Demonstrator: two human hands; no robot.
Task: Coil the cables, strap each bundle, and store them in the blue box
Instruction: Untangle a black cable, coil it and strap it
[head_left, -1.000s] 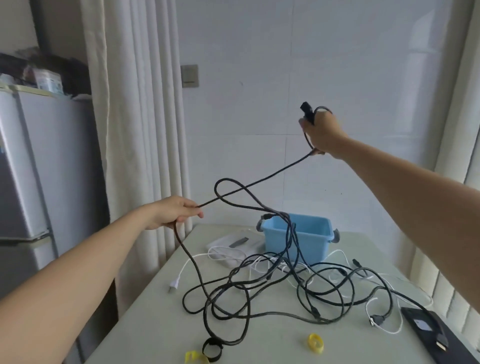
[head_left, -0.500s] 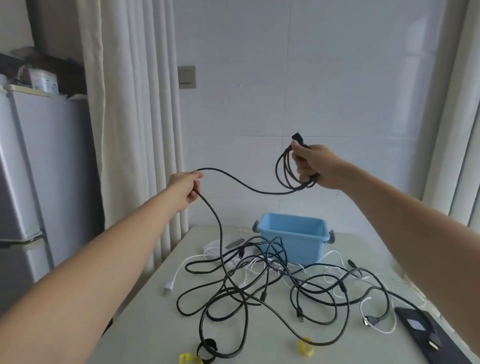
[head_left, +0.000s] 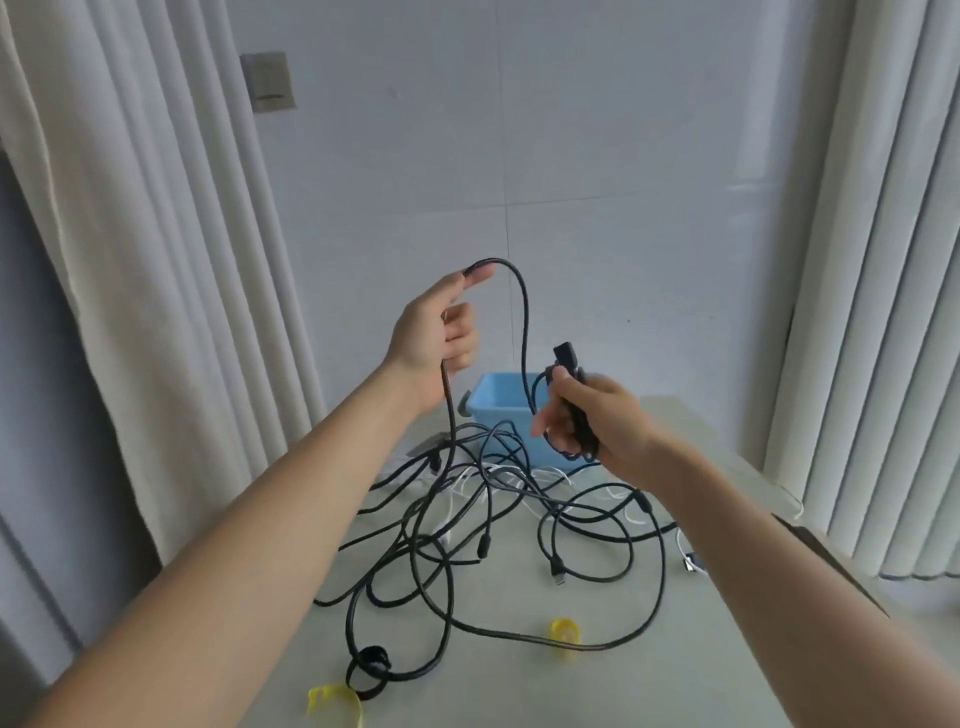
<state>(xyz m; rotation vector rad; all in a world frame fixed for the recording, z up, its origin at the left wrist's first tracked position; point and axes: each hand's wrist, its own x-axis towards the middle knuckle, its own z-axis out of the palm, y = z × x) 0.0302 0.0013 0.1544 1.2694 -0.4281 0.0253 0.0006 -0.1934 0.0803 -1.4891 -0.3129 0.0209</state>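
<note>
Left hand (head_left: 434, 332) raised above the worktop (head_left: 519, 686), grip pinching the black cable (head_left: 523, 322) at thumb and forefinger; the cable arcs over to the right hand (head_left: 592, 418). Right grip clenched on a small coil of that cable, connector (head_left: 565, 354) sticking up above the fist. Blue box (head_left: 498, 402) at far edge of worktop, partly hidden behind right hand and hanging cable. Tangle of black and white cables (head_left: 498, 478) lies between box and viewer. Yellow straps (head_left: 565, 631) (head_left: 332, 699) and a black strap (head_left: 371, 660) near front edge. Curtains (head_left: 130, 260) on both sides; wall switch plate (head_left: 269, 80). No legible writing.
</note>
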